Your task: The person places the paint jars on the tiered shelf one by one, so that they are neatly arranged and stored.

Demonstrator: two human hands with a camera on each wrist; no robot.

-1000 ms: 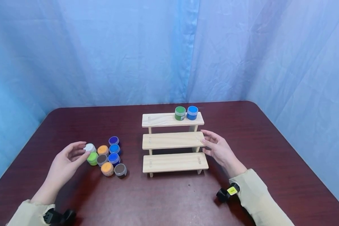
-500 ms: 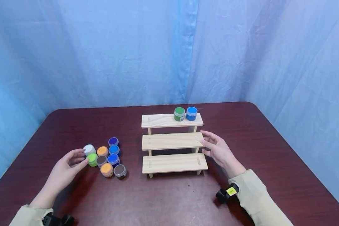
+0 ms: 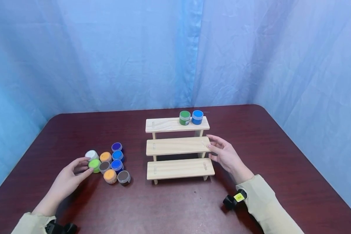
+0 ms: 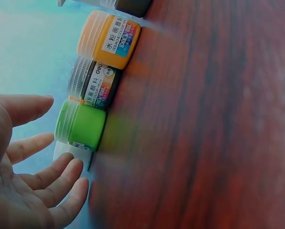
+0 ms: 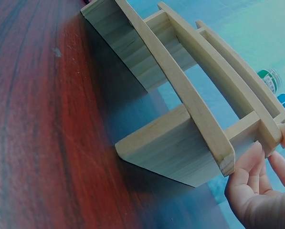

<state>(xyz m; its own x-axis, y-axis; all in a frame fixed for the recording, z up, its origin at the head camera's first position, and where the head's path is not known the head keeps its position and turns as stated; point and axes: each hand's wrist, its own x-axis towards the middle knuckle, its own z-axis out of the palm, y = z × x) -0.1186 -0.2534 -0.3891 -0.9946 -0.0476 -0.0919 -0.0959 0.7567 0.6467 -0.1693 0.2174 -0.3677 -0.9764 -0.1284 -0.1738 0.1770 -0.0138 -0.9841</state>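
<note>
In the head view, my left hand (image 3: 68, 178) is at the left end of a cluster of paint jars, its thumb and fingers spread apart around the near side of a light green paint jar (image 3: 94, 165). The left wrist view shows the fingers (image 4: 68, 202) beside that jar, with a gap between them and the thumb. A white paint jar (image 3: 92, 154) stands just behind, partly covered by the fingertips. My right hand (image 3: 226, 156) holds the right end of the middle step of a three-step wooden display stand (image 3: 175, 146), thumb and fingers around its edge.
Blue, orange and dark brown paint jars (image 3: 117, 164) stand close together left of the stand. A green jar (image 3: 185, 117) and a blue jar (image 3: 197, 117) sit on the top step's right end. A blue curtain (image 3: 128, 55) hangs behind the dark red table (image 3: 175, 208).
My left hand has shifted slightly from beside the white paint jar toward the light green one. My right hand stays on the stand, and the jars on the top step have not moved.
</note>
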